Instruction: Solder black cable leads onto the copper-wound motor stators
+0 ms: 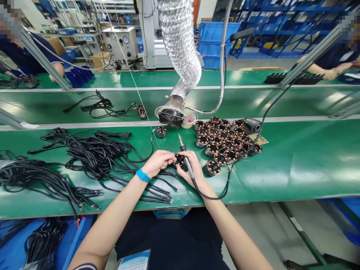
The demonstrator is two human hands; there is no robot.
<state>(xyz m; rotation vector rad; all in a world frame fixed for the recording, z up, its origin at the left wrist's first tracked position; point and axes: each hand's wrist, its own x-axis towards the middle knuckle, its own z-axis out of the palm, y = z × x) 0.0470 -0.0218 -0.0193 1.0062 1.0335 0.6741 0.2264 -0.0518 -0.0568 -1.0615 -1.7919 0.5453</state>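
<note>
Between my hands is a motor stator (179, 160), a short metal ring with copper windings. My left hand (159, 162), with a blue band at the wrist, has its fingertips pinched at the stator's left edge; whatever sits in the pinch is too small to make out. In my right hand (193, 167) lies a soldering iron (188, 162), its tip pointing up and away from me, while the thumb and fingers of that hand also touch the stator's right side. Another stator (161, 131) with a black cable stands just beyond my hands.
Several stators (222, 138) crowd the bench to the right, beside a soldering iron stand (252, 125). Black cables (92, 150) lie in heaps on the left. A fume extractor hood (171, 114) hangs ahead, near a roll of tape (188, 120). Two people work across the bench.
</note>
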